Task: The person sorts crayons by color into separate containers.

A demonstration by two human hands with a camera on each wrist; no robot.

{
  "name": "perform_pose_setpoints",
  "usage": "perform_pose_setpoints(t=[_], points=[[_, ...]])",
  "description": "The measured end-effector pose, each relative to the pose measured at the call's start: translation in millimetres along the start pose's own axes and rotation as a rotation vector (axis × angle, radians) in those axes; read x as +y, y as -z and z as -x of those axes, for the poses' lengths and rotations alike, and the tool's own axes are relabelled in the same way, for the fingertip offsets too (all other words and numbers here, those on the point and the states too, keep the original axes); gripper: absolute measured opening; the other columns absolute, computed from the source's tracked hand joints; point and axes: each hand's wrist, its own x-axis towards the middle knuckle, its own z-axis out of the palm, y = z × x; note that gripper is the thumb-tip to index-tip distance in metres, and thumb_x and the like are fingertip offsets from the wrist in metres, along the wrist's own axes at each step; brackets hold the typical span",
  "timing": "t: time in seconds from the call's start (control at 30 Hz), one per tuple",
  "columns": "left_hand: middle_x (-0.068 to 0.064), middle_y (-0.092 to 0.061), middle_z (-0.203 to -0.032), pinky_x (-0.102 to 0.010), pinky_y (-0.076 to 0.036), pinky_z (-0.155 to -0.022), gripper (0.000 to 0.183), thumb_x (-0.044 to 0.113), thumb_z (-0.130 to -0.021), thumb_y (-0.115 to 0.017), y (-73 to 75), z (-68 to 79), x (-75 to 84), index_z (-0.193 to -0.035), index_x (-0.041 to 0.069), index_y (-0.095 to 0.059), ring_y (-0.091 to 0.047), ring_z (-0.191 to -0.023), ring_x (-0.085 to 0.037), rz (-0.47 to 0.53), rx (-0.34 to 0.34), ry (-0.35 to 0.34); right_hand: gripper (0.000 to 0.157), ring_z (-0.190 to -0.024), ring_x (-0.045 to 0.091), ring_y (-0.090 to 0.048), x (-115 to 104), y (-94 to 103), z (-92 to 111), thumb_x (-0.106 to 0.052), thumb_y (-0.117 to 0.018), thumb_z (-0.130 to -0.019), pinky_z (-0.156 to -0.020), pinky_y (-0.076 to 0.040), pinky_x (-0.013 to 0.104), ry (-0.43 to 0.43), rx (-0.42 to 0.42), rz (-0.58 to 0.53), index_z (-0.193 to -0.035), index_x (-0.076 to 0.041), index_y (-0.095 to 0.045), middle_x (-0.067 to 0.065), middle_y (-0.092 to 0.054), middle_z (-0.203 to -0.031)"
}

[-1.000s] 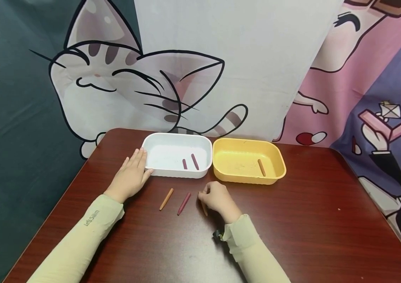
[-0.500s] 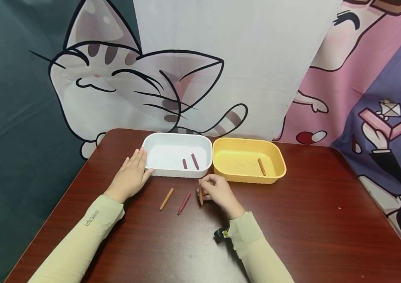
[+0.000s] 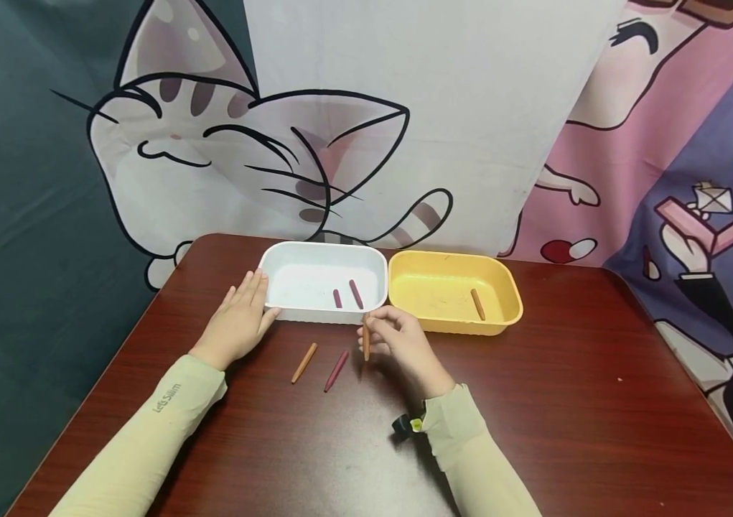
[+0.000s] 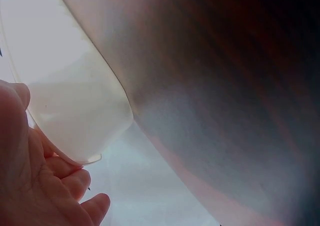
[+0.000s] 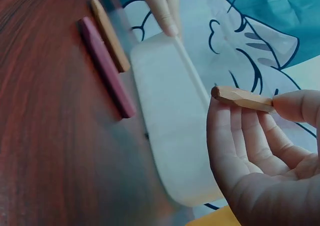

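Note:
My right hand (image 3: 408, 353) pinches an orange-brown crayon (image 3: 367, 339) between thumb and fingertips, raised off the table just in front of the white tray (image 3: 314, 314). In the right wrist view, that crayon (image 5: 242, 98) lies across the fingertips with the thumb at one end. Fingers extended, my left hand (image 3: 233, 319) rests against the white tray's left end; in the left wrist view, its fingers (image 4: 75, 181) touch the rim. On the table lie another orange-brown crayon (image 3: 304, 363) and a dark red crayon (image 3: 336, 371).
Two dark red crayons, one short (image 3: 337, 299) and one longer (image 3: 356, 294), lie in the white tray. The yellow tray (image 3: 456, 325) beside it holds one orange-brown crayon (image 3: 478, 304). A printed cloth (image 3: 482, 108) hangs behind the table (image 3: 566, 402).
The right hand has lifted the orange-brown crayon off the table and moved it away from me, toward the trays. My left hand has stayed in place.

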Motion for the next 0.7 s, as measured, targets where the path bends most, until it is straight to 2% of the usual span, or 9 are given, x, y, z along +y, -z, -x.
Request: perform_pose_setpoints(t=[0.13,0.27,0.53,0.7], points=[[-0.028,-0.021,-0.163,-0.06,-0.015,-0.121,0.071,0.036,-0.108,-0.047,0.4,0.2,0.2,-0.155,-0.011,-0.023,-0.015,-0.153,-0.041,-0.003,0.002,0.0,0.023,-0.086,0.029,-0.071,-8,2.2,1,-0.008,-0.057,-0.102,-0.076,-0.061,0.039,0.034,0.018,-0.022,-0.115,0.011,-0.059,0.034,-0.065,-0.105],[-0.028,-0.021,-0.163,-0.06,-0.015,-0.121,0.071,0.037,-0.108,-0.046,0.4,0.5,0.3,-0.156,-0.011,-0.023,-0.014,-0.153,-0.041,-0.001,-0.004,0.002,0.023,-0.087,0.033,-0.071,-18,7.2,0,-0.007,-0.057,-0.102,-0.076,-0.062,0.039,0.066,0.036,-0.035,-0.115,0.011,-0.059,0.031,-0.067,-0.102],[-0.028,-0.021,-0.163,-0.06,-0.015,-0.121,0.071,0.037,-0.109,-0.045,0.0,0.0,0.4,-0.156,-0.011,-0.023,-0.014,-0.153,-0.04,0.001,-0.007,0.001,0.022,-0.082,0.024,-0.072,-37,27.6,-5,-0.009,-0.059,-0.103,-0.077,-0.062,0.037,0.113,0.086,-0.033,-0.114,0.01,-0.06,0.023,-0.068,-0.097],[-0.028,-0.021,-0.163,-0.06,-0.015,-0.121,0.07,0.036,-0.109,-0.045,0.2,-0.2,0.4,-0.155,-0.012,-0.023,-0.014,-0.153,-0.041,0.001,-0.007,0.001,0.021,-0.084,0.021,-0.072,-46,45.9,-10,-0.011,-0.06,-0.102,-0.077,-0.061,0.034,0.133,0.147,0.026,-0.113,0.007,-0.061,0.009,-0.07,-0.092]])
